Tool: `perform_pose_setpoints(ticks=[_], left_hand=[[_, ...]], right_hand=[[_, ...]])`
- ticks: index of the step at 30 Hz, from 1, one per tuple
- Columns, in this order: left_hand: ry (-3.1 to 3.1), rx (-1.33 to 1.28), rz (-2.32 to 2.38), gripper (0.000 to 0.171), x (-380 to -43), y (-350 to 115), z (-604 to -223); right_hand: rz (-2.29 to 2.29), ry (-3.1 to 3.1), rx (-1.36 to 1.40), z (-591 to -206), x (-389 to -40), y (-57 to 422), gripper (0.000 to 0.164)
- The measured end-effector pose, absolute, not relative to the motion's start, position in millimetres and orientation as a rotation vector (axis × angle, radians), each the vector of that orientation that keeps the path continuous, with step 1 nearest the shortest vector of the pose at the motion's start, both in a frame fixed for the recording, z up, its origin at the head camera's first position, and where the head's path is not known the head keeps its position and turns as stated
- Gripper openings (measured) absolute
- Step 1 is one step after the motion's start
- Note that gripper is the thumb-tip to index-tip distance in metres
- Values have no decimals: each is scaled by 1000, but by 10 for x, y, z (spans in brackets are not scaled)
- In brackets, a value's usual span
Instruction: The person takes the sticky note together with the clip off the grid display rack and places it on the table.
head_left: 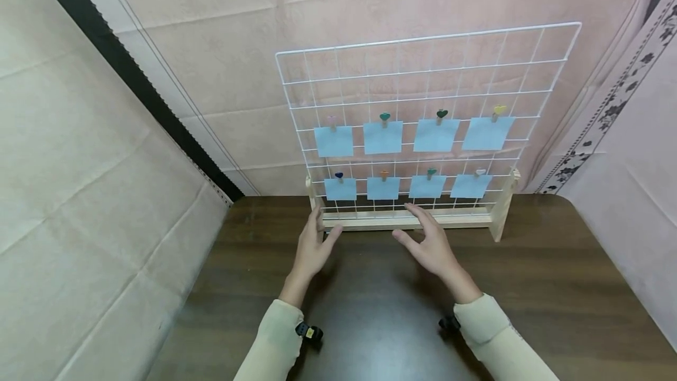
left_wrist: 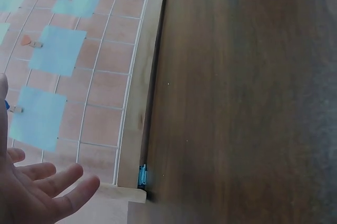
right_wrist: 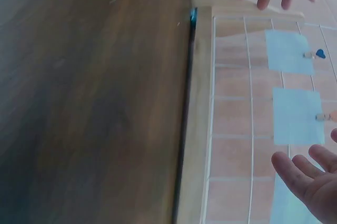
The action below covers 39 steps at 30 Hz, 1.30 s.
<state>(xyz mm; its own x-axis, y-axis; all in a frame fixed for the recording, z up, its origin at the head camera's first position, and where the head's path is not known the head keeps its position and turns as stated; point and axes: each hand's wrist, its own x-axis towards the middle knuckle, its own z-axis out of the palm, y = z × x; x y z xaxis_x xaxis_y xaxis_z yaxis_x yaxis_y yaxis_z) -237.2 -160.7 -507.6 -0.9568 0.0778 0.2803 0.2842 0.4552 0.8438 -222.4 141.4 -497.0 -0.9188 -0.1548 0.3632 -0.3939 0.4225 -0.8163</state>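
A white wire grid [head_left: 428, 37] stands upright in a pale wooden base [head_left: 412, 223]. Blue paper cards hang on it in two rows, such as an upper-left card [head_left: 334, 143] and a lower card [head_left: 383, 189]. Small clothespins with coloured hearts hold them, among them a yellow one [head_left: 499, 111] and an orange one [head_left: 384, 174]. My left hand [head_left: 311, 246], fingers extended and thumb apart, hovers before the base's left end. Facing it, the right hand [head_left: 431, 247] is spread before the base's middle. Neither hand holds anything.
The dark wooden table [head_left: 370, 322] spreads under both hands. A small blue clip [left_wrist: 142, 174] lies by the base's left end in the left wrist view. Pale cloth [head_left: 211, 46] hangs behind the grid and along both sides. Black devices sit on both wrists.
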Motion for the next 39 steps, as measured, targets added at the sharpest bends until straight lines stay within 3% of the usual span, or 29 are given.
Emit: perform_pose_setpoints(ticks=[16,39], left_hand=[[-2452,-335,-1570,85,-2542,-1602,-5029],[-2484,-265,-1646,90,-2701,-1613,-4925]], right_hand=[[1684,-2396,626,-4606,-2501,924,66],[1721,-2402,795,-4287,-2831,587,53]])
